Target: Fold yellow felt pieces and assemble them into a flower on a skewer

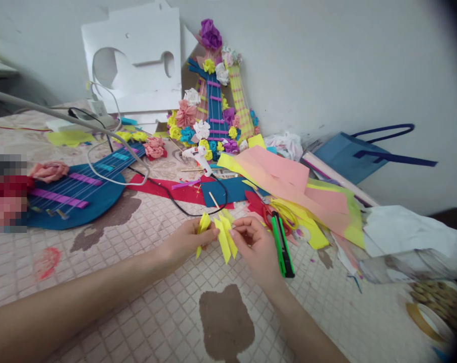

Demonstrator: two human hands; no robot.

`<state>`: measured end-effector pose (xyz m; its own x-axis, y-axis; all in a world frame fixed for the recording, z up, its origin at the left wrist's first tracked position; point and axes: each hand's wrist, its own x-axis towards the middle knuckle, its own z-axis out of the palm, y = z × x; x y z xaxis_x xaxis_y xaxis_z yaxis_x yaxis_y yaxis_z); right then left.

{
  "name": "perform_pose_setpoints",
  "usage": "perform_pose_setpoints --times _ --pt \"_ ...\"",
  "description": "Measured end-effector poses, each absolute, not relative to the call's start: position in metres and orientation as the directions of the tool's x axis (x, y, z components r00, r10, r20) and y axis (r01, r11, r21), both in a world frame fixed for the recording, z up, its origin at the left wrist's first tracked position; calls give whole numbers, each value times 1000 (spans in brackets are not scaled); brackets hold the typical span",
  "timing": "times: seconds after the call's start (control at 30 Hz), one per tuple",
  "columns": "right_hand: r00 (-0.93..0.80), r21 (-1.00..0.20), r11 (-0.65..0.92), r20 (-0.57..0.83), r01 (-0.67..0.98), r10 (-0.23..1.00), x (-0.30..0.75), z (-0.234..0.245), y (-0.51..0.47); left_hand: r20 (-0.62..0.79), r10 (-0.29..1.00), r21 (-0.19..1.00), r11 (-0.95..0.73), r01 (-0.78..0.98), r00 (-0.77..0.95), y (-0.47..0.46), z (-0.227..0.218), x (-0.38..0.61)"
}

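Note:
My left hand (190, 239) pinches one end of a folded yellow paper strip (203, 225) above the patterned floor mat (145, 297). My right hand (254, 247) pinches the other part of the yellow paper strip (225, 237), whose loose ends hang down between the two hands. Both hands meet at the middle of the view, fingers closed on the paper. A green utility knife (281, 244) lies just right of my right hand.
Pink and yellow paper sheets (288, 186) and scissors (277, 212) lie to the right. A white glue gun (200, 157) and its black cord sit behind. A blue felt guitar (80, 189) lies left; a flower-covered guitar (213, 106) leans on the wall. A blue bag (349, 154) stands right.

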<state>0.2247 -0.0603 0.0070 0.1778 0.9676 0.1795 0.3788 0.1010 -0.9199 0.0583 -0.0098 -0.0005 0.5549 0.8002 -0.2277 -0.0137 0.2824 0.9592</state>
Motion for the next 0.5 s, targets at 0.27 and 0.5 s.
perform_pose_setpoints --times 0.27,0.5 --pt "162 -921 112 184 373 970 222 7 -61 -227 798 954 299 -40 558 -10 0 59" --pt "126 -885 138 214 445 969 217 6 -64 -211 788 963 271 -18 579 -10 -2 58"
